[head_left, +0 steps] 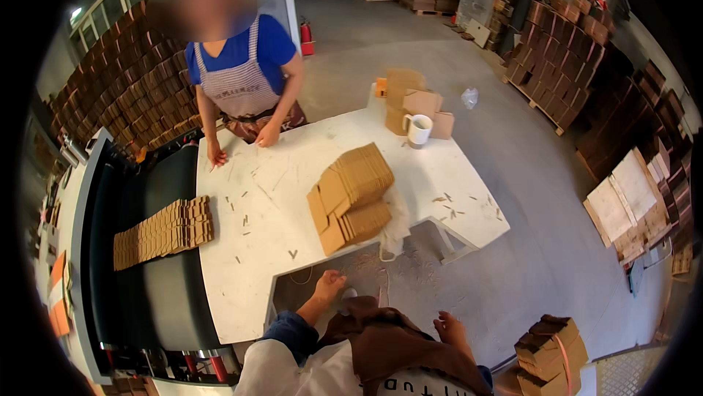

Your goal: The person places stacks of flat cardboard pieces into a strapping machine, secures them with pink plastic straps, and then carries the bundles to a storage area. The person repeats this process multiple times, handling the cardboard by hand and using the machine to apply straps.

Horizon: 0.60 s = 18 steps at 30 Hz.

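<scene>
Brown apron (403, 348) on your front: nearest item, with your left hand (331, 284) ahead of it, loosely curled, whether its fingertips meet you cannot tell, and your right hand (449, 328) with fingers slightly parted, apparently unladen. Folded-cardboard stack (355, 187): on the white table (242, 297), ahead of your left hand, beside the cut-out edge; strapped cardboard bundle (542, 345): right of your right hand. Risk, as judged: the uneven stack could spill over that edge if your left hand knocks it.
</scene>
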{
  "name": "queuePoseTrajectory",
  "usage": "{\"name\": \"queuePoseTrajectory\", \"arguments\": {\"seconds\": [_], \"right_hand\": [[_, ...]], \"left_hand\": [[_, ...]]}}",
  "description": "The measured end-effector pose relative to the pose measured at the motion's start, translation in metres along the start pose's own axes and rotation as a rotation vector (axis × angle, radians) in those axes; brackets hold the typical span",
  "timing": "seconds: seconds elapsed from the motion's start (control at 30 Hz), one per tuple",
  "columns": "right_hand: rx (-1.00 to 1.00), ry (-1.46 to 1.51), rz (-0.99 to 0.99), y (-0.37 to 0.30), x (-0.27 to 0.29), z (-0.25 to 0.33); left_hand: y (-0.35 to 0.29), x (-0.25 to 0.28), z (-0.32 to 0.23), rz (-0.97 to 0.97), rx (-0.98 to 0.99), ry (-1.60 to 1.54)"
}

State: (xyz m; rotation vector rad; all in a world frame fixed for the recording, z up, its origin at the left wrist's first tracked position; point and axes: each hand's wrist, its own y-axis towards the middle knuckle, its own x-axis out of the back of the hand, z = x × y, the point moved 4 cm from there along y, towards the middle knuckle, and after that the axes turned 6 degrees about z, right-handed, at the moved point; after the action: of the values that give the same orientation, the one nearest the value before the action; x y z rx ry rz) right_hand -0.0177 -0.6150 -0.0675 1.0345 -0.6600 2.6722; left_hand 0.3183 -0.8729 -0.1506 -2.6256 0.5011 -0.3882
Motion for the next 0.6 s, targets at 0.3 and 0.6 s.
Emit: {"name": "queuePoseTrajectory", "arguments": {"seconds": [0.3, 0.6], "right_hand": [[0.32, 0.039, 0.006, 0.19, -0.011, 0.148], [0.155, 0.351, -0.012, 0.357, 0.045, 0.251]], "left_hand": [[0.047, 0.106, -0.099, -0.074, -0.264, 0.093], [0.057, 0.082, -0.127, -0.081, -0.25, -0.14]]}}
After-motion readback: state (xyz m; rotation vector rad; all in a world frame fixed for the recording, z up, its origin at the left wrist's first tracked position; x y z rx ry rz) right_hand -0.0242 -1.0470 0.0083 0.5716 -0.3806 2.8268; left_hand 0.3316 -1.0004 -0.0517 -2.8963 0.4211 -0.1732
